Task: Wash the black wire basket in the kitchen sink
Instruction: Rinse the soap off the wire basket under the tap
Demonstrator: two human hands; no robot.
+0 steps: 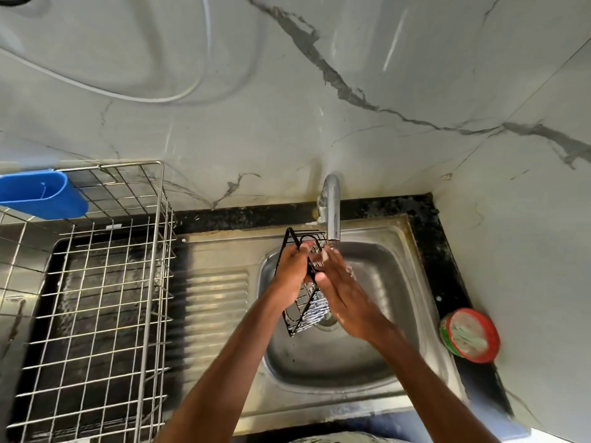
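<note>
The basket [307, 310] is held tilted on end over the bowl of the sink [319, 362], its top corner just under the mouth of the tap [332, 215]. The step looks to be rubbing it clean there. It would go best by turning the basket so every side meets the water, working the fingers along each wire and into the corners (grime likes to sit where wires cross), and keeping it low so splashes stay in the bowl.

The left hand [292, 270] has its fingers curled tight round the frame near the top and carries the weight. The right hand [342, 289] lies nearly flat, fingers straight, pressed against the basket's side and holding nothing.

A round tub [470, 335], perhaps dish soap, sits on the counter to the right, and a wire drying rack [96, 298] stands to the left.
</note>
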